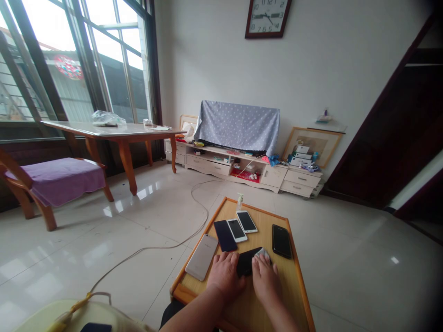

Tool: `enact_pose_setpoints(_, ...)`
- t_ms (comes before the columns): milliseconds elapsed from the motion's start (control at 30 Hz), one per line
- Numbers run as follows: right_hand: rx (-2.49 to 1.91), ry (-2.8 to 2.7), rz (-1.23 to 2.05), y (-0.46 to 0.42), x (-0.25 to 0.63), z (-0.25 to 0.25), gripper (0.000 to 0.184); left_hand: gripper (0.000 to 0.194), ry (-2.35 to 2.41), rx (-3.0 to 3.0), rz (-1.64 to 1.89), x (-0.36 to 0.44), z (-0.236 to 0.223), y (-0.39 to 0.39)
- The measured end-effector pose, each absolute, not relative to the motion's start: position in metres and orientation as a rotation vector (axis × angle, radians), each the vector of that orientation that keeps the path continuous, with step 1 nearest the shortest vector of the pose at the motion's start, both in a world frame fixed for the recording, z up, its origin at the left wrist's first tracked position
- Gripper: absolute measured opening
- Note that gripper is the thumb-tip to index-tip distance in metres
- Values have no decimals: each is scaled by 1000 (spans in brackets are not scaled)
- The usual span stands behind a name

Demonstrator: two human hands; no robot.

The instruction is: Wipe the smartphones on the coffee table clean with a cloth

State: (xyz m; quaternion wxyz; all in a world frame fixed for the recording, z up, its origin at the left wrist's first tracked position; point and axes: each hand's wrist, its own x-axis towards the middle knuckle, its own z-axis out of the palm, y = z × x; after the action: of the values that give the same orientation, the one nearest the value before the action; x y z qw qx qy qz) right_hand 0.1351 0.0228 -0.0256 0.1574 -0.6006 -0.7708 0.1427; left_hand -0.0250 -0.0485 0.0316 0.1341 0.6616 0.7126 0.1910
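A black smartphone (245,263) lies on the small wooden table between my hands. My left hand (224,273) grips its left edge, with the thumb near the lower edge. My right hand (265,276) presses a crumpled white wipe (263,252) against the phone's right part; the fingers hide much of the wipe. Left of my left hand is a rose-gold phone (202,257), back up. Just beyond the hands lie a dark blue phone (225,236) and two white phones, one nearer (237,230) and one farther (247,221). Another black phone (281,240) is at the right edge.
A clear pump bottle (240,202) stands at the small table's (263,216) far edge. A cable (145,248) runs over the floor at left to a pale stool (69,318). Farther off are a chair (65,180), a dining table (114,130) and a low TV cabinet (207,165).
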Motion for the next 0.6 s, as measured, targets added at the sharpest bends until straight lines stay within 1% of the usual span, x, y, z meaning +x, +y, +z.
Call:
enact_pose_setpoints(100,-1537,-2344,471,2,117,-29,60,51,2064,1921,534,-25,32,-48)
enact_pose_setpoints(167,-1442,-2395,523,-4,111,-30,59,47,2063,1925,521,-25,32,-48)
enact_pose_setpoints(233,-1444,-2383,542,1,114,-29,59,50,2066,1926,521,-24,32,-48)
enact_pose_setpoints(433,-1723,-2222,422,43,140,-23,60,65,2067,1928,574,-23,28,-47)
enact_pose_setpoints(500,-1725,-2224,406,43,137,-22,60,66,2070,1925,588,-24,27,-46)
enact_pose_setpoints(600,-1613,-2311,425,24,121,-23,57,59,2065,1931,599,-24,24,-46)
